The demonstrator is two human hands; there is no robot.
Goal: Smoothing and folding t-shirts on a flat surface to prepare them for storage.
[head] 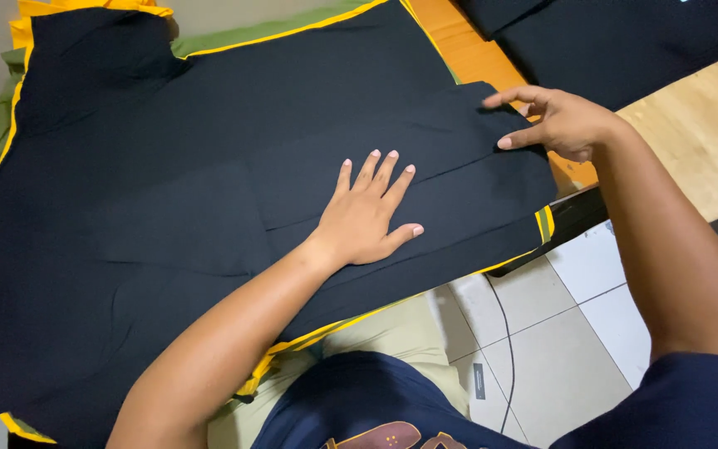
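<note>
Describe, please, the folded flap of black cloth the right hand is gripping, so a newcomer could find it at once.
Start from the big black garment spread over the yellow-edged board. Follow it towards the wooden table, past the left hand pressed flat on the cloth. The folded flap lies doubled over the main layer, its edge pinched by the right hand; unlike the single flat cloth around it, it shows a raised fold line.

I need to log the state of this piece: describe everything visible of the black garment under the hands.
The black garment is plain, matte, soft-looking fabric, spread flat and nearly covering a yellow-edged green board. A sleeve-like flap sticks out at the top left; a folded panel lies across its right side, with faint crease lines in the middle. The left hand presses flat on it, fingers spread. The right hand touches the folded panel's right edge, over the orange table edge.
</note>
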